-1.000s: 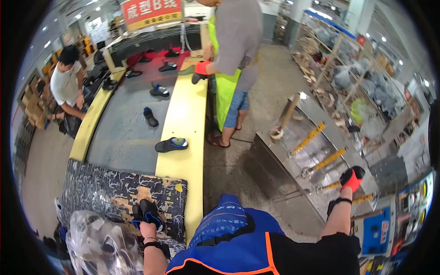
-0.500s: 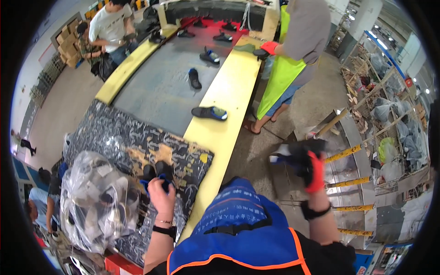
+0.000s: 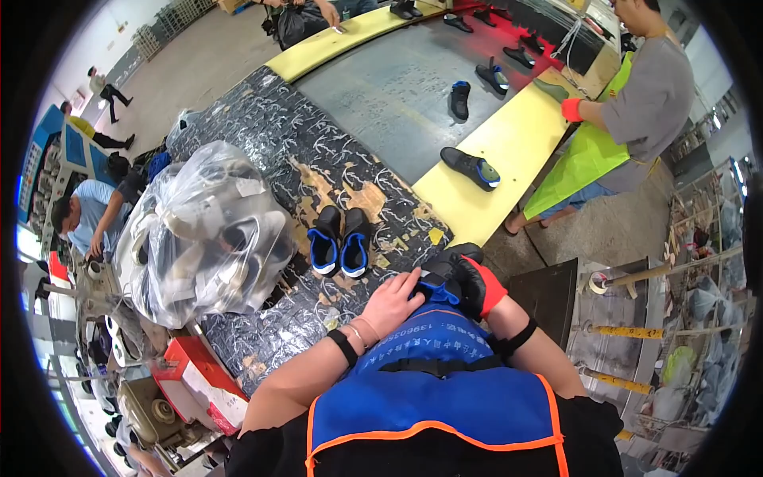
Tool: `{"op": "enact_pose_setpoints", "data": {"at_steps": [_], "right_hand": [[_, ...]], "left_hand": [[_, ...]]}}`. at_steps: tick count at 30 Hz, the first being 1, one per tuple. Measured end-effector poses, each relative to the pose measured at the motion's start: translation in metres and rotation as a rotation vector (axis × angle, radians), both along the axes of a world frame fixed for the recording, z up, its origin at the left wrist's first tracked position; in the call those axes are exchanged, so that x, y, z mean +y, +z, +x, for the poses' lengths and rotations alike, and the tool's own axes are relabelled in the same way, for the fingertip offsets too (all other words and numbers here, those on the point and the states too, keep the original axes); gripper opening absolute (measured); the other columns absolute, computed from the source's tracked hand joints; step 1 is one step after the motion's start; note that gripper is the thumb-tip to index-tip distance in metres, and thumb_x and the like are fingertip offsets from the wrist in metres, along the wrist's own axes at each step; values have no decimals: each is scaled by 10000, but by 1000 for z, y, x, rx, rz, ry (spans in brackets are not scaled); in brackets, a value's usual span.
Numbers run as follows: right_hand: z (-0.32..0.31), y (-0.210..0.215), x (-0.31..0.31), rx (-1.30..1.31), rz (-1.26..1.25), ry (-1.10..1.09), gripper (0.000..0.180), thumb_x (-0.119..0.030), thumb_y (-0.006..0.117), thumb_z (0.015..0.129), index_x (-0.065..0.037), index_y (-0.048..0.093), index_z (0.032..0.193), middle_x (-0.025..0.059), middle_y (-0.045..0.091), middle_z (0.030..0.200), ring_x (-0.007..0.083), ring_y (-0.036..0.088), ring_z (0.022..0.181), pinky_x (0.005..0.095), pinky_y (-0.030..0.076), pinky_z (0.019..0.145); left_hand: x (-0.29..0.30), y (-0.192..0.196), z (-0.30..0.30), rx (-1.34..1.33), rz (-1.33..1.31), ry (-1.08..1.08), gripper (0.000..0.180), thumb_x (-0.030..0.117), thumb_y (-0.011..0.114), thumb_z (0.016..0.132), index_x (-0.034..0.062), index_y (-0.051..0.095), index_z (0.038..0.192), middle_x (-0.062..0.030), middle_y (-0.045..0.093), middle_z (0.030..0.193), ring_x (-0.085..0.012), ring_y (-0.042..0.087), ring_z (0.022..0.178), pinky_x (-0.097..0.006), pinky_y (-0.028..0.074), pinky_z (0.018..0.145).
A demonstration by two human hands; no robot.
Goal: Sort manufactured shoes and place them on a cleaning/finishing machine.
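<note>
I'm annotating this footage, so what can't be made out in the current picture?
- Head view: part of the black shoe, covered by the gloved right hand.
- Head view: how many pale shoes the clear bag holds; overlap and plastic folds hide some.
- Head view: the head of the far co-worker, cut off by the upper edge.

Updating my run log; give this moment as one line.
left hand: at black shoe; right hand: gloved, gripping it; patterned table: shoe pair, clear bag
</note>
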State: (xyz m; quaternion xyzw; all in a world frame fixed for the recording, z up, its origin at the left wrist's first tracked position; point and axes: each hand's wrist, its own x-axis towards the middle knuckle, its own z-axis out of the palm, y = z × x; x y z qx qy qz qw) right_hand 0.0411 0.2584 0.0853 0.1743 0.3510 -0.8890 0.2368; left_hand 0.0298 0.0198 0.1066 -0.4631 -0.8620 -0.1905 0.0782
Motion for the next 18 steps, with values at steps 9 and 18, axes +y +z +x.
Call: {"op": "enact_pose_setpoints", "data": {"at_steps": [9,18], "right_hand": [[19,-16,79,-159,102,-232,405,-462,474,964,-125,541,1178,80,624,1022,267,609,896,426,514,808],[70,-39,101,-338,195,-344,354,-402,567,923,-109,575,1122,91,623,1001,274,596,902,414,499,808]], "left_hand": [[-8,-64,-23,-251,-193,556,311,282,731,735,104,595,951,-130,544,1040,-301,561,967,-406,506,746],[-16,-42,-18,-125,-191,564,359,270,741,731,133,602,1033,-172,501,1227,-332,469,1134,-467,391,946]]}}
